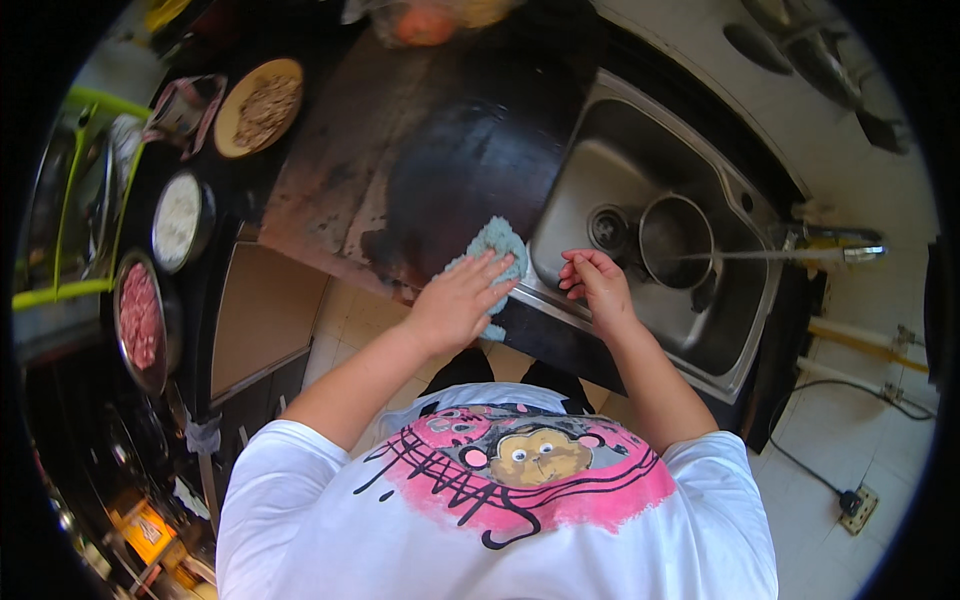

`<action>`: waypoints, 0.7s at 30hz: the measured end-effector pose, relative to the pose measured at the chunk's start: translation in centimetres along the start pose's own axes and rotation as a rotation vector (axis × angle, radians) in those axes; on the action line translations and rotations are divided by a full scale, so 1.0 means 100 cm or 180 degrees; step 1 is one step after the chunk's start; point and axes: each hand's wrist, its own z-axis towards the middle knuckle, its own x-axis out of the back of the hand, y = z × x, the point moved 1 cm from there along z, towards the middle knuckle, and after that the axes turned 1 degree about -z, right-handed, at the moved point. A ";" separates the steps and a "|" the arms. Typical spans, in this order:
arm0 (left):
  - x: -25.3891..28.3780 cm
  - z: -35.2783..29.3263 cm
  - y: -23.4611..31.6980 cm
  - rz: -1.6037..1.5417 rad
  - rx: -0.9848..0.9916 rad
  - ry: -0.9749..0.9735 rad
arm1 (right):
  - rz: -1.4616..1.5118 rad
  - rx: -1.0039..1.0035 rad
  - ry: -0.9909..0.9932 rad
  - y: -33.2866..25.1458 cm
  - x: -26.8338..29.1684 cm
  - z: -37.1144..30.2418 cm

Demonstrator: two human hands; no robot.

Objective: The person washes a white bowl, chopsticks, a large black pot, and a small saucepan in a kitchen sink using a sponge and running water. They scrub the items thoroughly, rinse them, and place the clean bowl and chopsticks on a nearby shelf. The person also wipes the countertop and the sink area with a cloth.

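My left hand lies over a light blue-green cloth, pressing it on the dark, wet board by the sink's left edge. Part of the cloth hangs below my fingers at the board's front edge. At the front-left rim of the steel sink, my right hand is held with its fingers curled in, and I see nothing in them. A round metal pot stands in the sink beside the drain. Water runs into it from the tap on the right.
On the left are a plate of brownish food pieces, a bowl of white food and a bowl of raw pinkish meat. A green rack stands beyond them. Metal utensils hang at the upper right.
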 end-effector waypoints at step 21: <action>0.024 -0.016 -0.098 0.0857 0.0507 0.0671 | 0.0135 0.0233 0.0535 0.005 0.059 -0.057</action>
